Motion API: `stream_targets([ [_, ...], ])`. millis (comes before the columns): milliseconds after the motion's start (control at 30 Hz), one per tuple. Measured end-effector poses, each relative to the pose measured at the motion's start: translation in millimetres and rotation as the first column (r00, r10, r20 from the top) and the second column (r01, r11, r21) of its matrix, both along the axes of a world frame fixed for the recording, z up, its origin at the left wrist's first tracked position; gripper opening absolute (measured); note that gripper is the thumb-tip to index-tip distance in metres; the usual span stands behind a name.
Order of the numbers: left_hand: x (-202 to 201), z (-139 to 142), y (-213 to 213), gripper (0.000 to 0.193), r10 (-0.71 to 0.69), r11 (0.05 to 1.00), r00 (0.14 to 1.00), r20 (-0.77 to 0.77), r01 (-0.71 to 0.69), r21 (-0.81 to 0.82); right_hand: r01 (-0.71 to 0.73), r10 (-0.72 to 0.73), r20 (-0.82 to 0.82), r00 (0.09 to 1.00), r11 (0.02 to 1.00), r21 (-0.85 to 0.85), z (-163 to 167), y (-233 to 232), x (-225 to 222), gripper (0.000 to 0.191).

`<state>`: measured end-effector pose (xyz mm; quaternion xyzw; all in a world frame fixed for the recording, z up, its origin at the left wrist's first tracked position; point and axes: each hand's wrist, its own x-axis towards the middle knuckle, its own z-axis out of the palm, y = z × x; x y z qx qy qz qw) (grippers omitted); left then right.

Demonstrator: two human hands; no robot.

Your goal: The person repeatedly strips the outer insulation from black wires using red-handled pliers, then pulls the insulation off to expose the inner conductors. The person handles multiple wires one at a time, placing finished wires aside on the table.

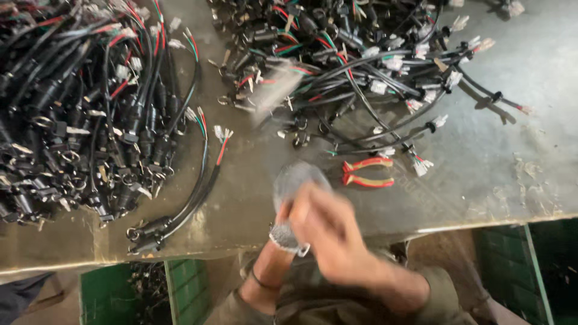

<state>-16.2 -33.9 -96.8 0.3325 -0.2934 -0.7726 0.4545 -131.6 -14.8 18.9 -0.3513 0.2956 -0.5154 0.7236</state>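
My left hand (pixel 296 191) is low over the table's front edge, inside a grey knit glove, and it is blurred by motion. A thin dark band circles its wrist. My right hand (pixel 328 232) is bare, crosses over the left wrist and grips the glove's cuff (pixel 288 236). Small red-handled pliers (pixel 367 173) lie on the metal table (pixel 494 162) just right of the gloved hand. I cannot make out how the gloved fingers are set.
A big heap of black cable harnesses (pixel 78 120) with coloured wire ends fills the left. Another heap (pixel 349 60) spreads across the top middle and right. Two loose cables (pixel 180 210) lie near the front edge. Green crates (pixel 108 295) (pixel 512 265) stand below the table.
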Motion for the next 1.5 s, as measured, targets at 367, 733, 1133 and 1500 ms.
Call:
stream_targets([
  [367, 15.6, 93.5, 3.9, 0.040, 0.305, 0.952, 0.940, -0.156, -0.295, 0.084, -0.154, -0.414, -0.711, 0.568, 0.795, -0.586, -51.4, 17.6, -23.0, 0.010],
  [733, -17.8, 115.5, 26.6, 0.026, 0.229, 0.972, 0.970, 0.085, -0.223, -0.077, 0.153, -0.484, -0.347, 0.803, 0.732, -0.664, 2.5, 13.6, -41.5, 0.029],
  [1133, 4.0, 91.3, 23.8, 0.027, 0.189, 0.464, 0.817, 0.544, 0.414, -0.783, 0.506, -0.433, 0.263, 0.862, 0.760, -0.407, -34.4, 12.7, -124.7, 0.035],
  [1500, 31.2, 31.2, 18.0, 0.022, 0.235, 0.949, 0.962, 0.135, -0.198, -0.245, 0.048, -0.377, -0.640, 0.670, 0.882, -0.469, -116.9, 15.4, -9.6, 0.068],
])
